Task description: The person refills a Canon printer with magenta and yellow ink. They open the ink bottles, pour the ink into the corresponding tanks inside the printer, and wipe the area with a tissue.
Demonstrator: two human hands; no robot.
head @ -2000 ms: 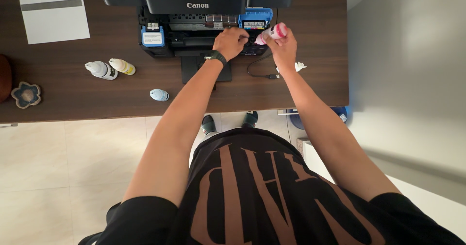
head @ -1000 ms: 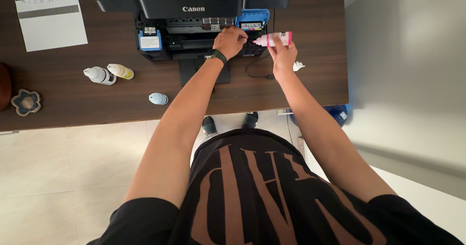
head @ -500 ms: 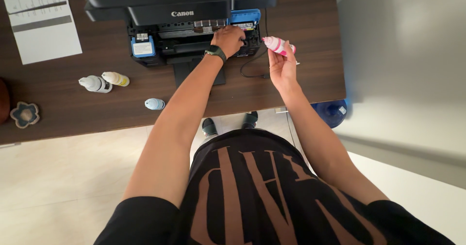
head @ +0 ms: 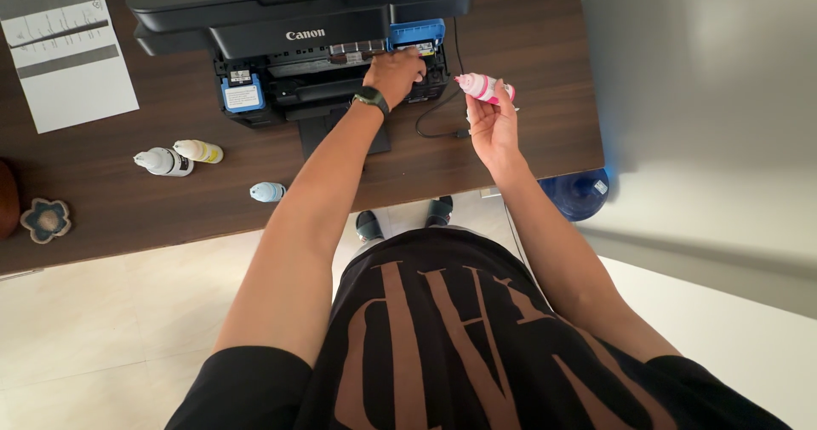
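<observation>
A black printer [head: 289,4] stands open on a dark wooden desk [head: 528,47]. My left hand [head: 393,72] rests with curled fingers on the ink tank area at the printer's right front, beside a raised blue tank cover [head: 417,31]. My right hand [head: 491,122] holds a pink ink bottle [head: 478,85] to the right of the printer, its nozzle pointing left, clear of the tanks. A second blue cover [head: 242,94] shows on the printer's left front.
A white bottle [head: 162,162] and a yellow bottle [head: 200,151] lie on the desk left of the printer, with a light blue bottle [head: 266,192] nearer the edge. A printed sheet [head: 68,55] lies far left. A black cable [head: 434,115] runs beside the printer.
My right hand has drawn the pink bottle away from the tank, rightward and toward me. My left hand has stayed on the tank area. The view has shifted slightly.
</observation>
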